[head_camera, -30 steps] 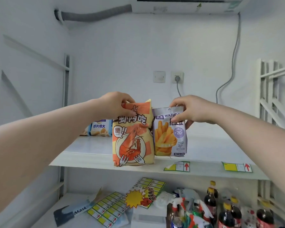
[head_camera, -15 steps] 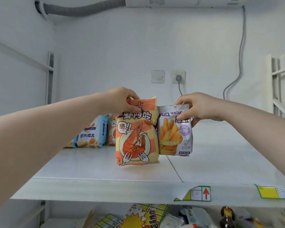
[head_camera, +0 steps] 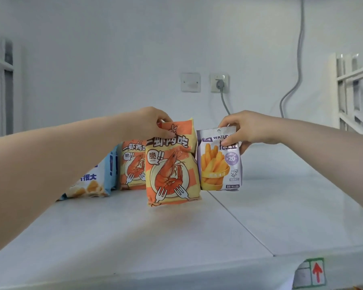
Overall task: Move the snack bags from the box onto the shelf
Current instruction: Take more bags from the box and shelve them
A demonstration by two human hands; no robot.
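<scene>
An orange shrimp snack bag (head_camera: 172,166) stands upright on the white shelf (head_camera: 197,227), and my left hand (head_camera: 149,124) grips its top left corner. To its right stands a smaller purple fries bag (head_camera: 219,162); my right hand (head_camera: 245,128) pinches its top right corner. Both bags rest with their bottoms on the shelf, side by side and nearly touching. Behind my left arm stand a second orange shrimp bag (head_camera: 132,164) and a blue snack bag (head_camera: 92,183), partly hidden. The box is not in view.
The shelf runs deep toward a white wall with a switch plate (head_camera: 190,82) and a socket with a grey cable (head_camera: 219,83). A price label with a red arrow (head_camera: 310,273) hangs on the shelf's front edge. A white rack (head_camera: 354,91) stands at right.
Both hands have carried the two bags further back onto the shelf, closer to the bags behind. The view has risen, so the lower shelf with bottles has dropped out of sight.
</scene>
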